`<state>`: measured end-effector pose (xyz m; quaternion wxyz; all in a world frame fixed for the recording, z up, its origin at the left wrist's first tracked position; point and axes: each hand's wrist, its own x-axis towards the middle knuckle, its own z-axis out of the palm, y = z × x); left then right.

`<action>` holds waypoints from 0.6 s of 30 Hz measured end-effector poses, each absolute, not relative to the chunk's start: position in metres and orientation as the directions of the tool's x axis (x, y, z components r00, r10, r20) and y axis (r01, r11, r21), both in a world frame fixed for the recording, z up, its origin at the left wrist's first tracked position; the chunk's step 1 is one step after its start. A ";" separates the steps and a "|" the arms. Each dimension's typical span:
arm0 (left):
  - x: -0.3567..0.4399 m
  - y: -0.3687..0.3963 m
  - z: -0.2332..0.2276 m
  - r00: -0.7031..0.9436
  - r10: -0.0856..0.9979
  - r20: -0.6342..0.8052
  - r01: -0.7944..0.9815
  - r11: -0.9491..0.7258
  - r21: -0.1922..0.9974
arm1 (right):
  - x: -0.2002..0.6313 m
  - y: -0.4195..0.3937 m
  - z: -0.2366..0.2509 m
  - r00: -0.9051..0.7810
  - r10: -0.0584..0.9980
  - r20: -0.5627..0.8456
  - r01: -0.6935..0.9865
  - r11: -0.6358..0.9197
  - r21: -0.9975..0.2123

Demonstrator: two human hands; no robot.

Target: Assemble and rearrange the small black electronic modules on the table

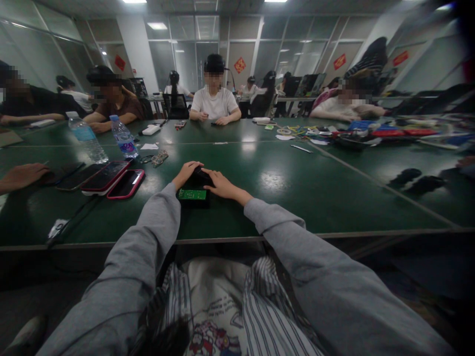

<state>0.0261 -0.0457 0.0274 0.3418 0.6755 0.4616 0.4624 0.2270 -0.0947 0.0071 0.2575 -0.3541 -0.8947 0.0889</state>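
A green circuit board rests in a black plastic housing near the table's front edge, straight ahead of me. Just behind it stands a black plastic cover, tilted and partly hidden by my fingers. My left hand grips the cover's left and top side. From the right, my right hand holds the same cover, its fingertips reaching to the left hand's. What lies on the cover's far side is hidden.
Phones in pink-red cases lie to the left, with two water bottles behind them. Cables and tools are heaped at the far right. A pen lies mid-table. Several people sit around the green table; a co-worker's hand is at left.
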 end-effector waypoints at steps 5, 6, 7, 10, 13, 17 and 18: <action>0.027 -0.046 0.028 0.145 0.938 0.314 0.312 -0.344 0.886 | 0.227 -0.094 0.007 -0.624 0.675 0.395 0.589 0.738 -0.329; 0.027 -0.047 0.028 0.146 0.938 0.315 0.315 -0.345 0.884 | 0.227 -0.094 0.007 -0.623 0.675 0.395 0.590 0.737 -0.329; 0.027 -0.048 0.029 0.146 0.938 0.314 0.317 -0.345 0.883 | 0.227 -0.094 0.007 -0.622 0.676 0.395 0.592 0.736 -0.328; 0.028 -0.048 0.030 0.142 0.941 0.307 0.321 -0.337 0.885 | 0.227 -0.094 0.007 -0.619 0.678 0.397 0.594 0.734 -0.328; 0.027 -0.046 0.028 0.142 0.942 0.303 0.318 -0.333 0.888 | 0.227 -0.094 0.007 -0.620 0.677 0.397 0.594 0.736 -0.327; 0.025 -0.042 0.024 0.151 0.936 0.317 0.319 -0.349 0.881 | 0.227 -0.095 0.007 -0.615 0.682 0.396 0.596 0.731 -0.333; 0.024 -0.041 0.024 0.151 0.936 0.319 0.319 -0.351 0.880 | 0.227 -0.095 0.008 -0.612 0.686 0.394 0.599 0.727 -0.335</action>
